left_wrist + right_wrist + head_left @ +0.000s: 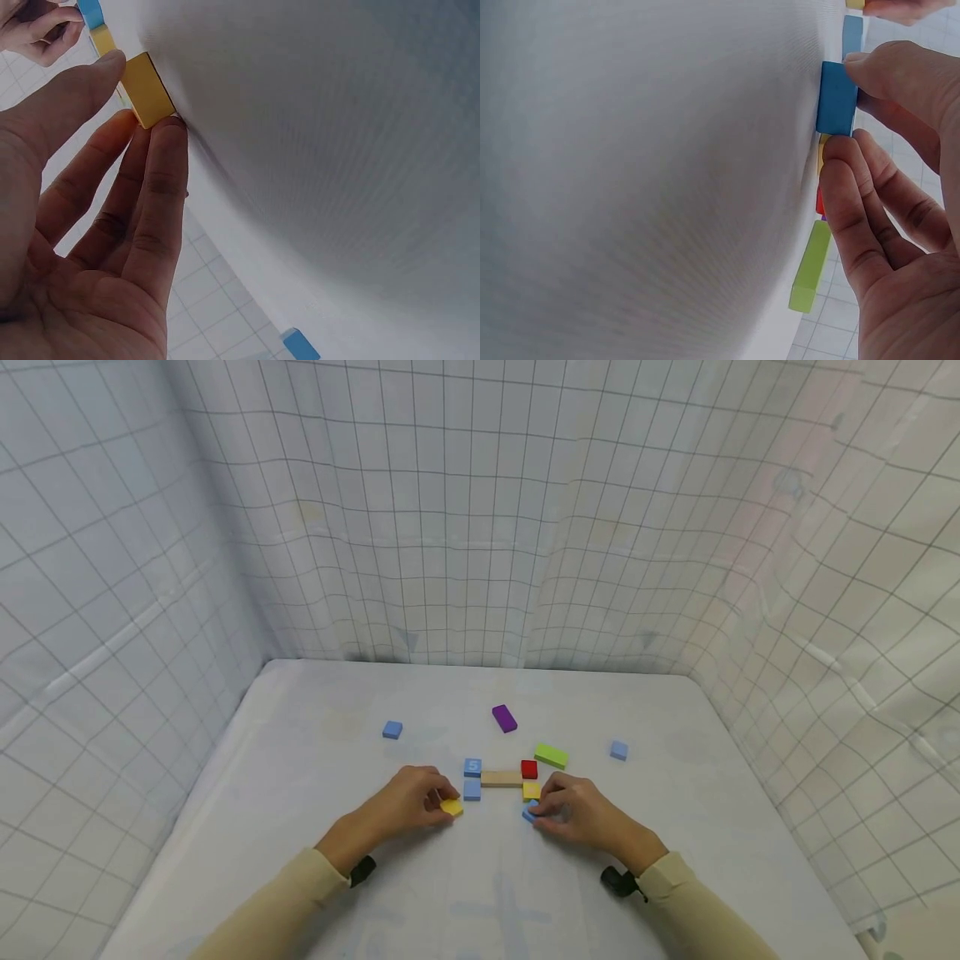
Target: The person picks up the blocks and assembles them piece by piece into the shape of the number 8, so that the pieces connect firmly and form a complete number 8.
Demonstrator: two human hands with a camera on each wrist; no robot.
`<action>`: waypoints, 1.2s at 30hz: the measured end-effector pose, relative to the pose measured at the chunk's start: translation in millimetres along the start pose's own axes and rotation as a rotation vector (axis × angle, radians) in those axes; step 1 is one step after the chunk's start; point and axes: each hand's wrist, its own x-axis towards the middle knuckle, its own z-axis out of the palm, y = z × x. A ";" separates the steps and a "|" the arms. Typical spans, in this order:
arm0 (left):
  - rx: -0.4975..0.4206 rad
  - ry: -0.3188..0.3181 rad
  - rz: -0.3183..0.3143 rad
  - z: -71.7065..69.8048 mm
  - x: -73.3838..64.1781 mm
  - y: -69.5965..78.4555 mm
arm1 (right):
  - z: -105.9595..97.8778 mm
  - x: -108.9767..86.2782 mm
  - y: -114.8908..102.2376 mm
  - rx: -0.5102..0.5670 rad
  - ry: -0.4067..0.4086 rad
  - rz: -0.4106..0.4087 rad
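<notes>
Head view: left hand [411,797] in block-wide pinch grip on yellow block [452,808], right hand [576,811] likewise on blue block [528,815]

Head view, and at the clock's centre the tan bar [501,779] reads as plain wood, matt and pale! Out to eight o'clock, the yellow block [148,90] shows a smooth, flat matt face; painted wood or plastic, can't tell. Between four and five, the blue block [838,97] matches it, smooth and low-sheen. Purple block [505,718] at twelve, green block [551,756] at two: both even-coated. Beneath, the white tabletop [300,760] is matt, finely ribbed up close. Behind at twelve, gridded sheeting [465,510], thin and creased, faintly shiny. Sleeves [277,906] at eight and four: soft matt cloth!
</notes>
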 end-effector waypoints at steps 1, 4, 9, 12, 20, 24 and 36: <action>-0.002 0.000 0.006 0.2 0.4 0.4 | -0.2 0.4 -0.6 -0.001 -0.001 0.001; -0.012 0.000 0.012 2.1 1.9 1.0 | -0.1 0.5 -0.6 -0.001 -0.001 0.000; -0.015 0.005 0.008 6.3 3.6 4.5 | 0.9 0.0 1.3 -0.001 0.003 -0.003; -0.010 0.009 0.016 7.7 4.1 7.4 | 1.4 -0.2 1.6 0.002 0.007 -0.006; 0.000 0.021 0.023 10.2 6.1 11.5 | 1.3 -0.4 1.2 0.017 0.007 0.006; 0.008 0.034 0.027 11.8 8.1 12.4 | 1.1 -0.6 1.0 0.021 0.003 0.017; 0.029 0.048 0.035 14.5 12.2 18.4 | 1.6 0.0 0.6 0.016 0.005 0.018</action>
